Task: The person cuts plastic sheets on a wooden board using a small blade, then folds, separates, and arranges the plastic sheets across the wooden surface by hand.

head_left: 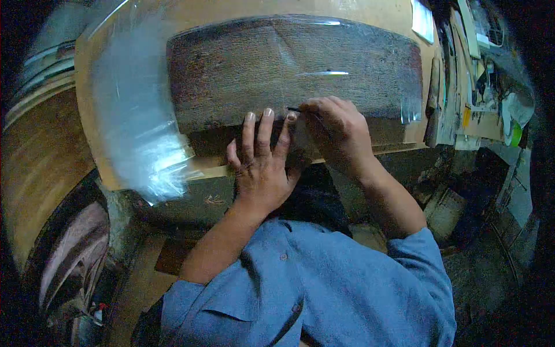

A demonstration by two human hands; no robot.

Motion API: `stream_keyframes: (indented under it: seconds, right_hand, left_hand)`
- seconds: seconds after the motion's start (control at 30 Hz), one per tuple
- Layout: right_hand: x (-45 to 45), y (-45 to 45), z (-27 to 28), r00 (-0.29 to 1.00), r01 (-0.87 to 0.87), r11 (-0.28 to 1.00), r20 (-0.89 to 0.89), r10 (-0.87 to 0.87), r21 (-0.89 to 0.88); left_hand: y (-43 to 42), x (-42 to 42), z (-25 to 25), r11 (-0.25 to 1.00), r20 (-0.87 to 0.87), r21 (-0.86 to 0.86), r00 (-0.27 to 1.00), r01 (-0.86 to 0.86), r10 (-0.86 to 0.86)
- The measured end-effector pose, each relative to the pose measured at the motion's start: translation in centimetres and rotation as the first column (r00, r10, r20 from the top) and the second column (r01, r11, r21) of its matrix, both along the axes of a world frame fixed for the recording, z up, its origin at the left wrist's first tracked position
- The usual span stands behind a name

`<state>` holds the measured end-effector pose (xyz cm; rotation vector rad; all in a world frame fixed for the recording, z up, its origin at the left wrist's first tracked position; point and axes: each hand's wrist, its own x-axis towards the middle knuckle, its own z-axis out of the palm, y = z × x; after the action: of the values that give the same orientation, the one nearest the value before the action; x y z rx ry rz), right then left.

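A dark, finely textured sheet (231,75) lies across the board, with a pale diagonal mark near its middle. At its near edge my left hand (263,153) rests flat, palm down, the fingers spread and their tips on the sheet. Just to the right, my right hand (338,124) pinches a thin dark tool (294,109). The tool's end points left, close to my left index fingertip, over the sheet's lower part. The rest of the tool is hidden by my right fingers.
Clear plastic film (136,115) covers the left part of the wooden board (87,110). Strips and long pieces (448,92) stand at the right edge, near a green roll (516,134). A round-edged bin with pale cloth (78,243) is at lower left.
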<state>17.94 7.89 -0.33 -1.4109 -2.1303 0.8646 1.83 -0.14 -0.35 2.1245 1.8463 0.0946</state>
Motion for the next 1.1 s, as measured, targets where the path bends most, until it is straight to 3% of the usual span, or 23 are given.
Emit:
stream_keyframes:
  seconds: [0.4,0.6,0.67,0.73,0.8,0.87,1.0,1.07,1.1]
  right_hand:
    - [-0.3,0.3,-0.3,0.996,-0.042,0.999,0.076,0.041,0.017]
    - [0.1,0.4,0.0,1.000,0.018,0.999,-0.006,-0.018,0.044]
    - [1.2,0.8,-0.4,0.932,0.199,0.968,-0.275,-0.236,-0.153]
    - [2.2,2.6,0.5,0.859,0.402,0.880,-0.228,-0.458,-0.253]
    - [4.7,5.3,-0.1,0.850,0.466,0.885,-0.271,-0.452,-0.014]
    - [7.9,7.8,-1.9,0.822,0.566,0.818,-0.135,-0.553,0.100]
    - [10.1,9.7,-2.2,0.782,0.621,0.773,-0.045,-0.621,0.131]
    - [10.5,9.6,-2.1,0.763,0.627,0.773,0.120,-0.635,0.101]
    - [10.5,9.3,-2.3,0.786,0.594,0.780,0.063,-0.615,0.195]
  left_hand:
    - [-0.1,-0.3,-0.4,0.999,0.025,-0.033,0.999,0.025,-0.024]
    - [-0.2,-0.1,0.0,1.000,0.020,-0.014,1.000,0.024,-0.024]
    - [0.1,-0.1,0.6,0.998,0.010,-0.050,0.999,0.035,-0.034]
    - [0.3,-0.1,0.8,0.999,0.024,-0.045,0.999,0.022,-0.021]
    - [0.4,0.1,0.9,0.999,0.038,-0.039,0.999,0.011,-0.009]
    - [0.7,0.2,1.1,0.998,0.055,-0.055,0.998,-0.023,0.026]
    - [0.9,0.0,1.2,0.997,0.051,-0.071,0.998,-0.022,0.026]
    - [0.9,-0.2,1.4,0.996,0.067,-0.085,0.998,0.004,0.002]
    - [0.8,-0.3,1.5,0.997,0.067,-0.081,0.998,0.004,0.001]
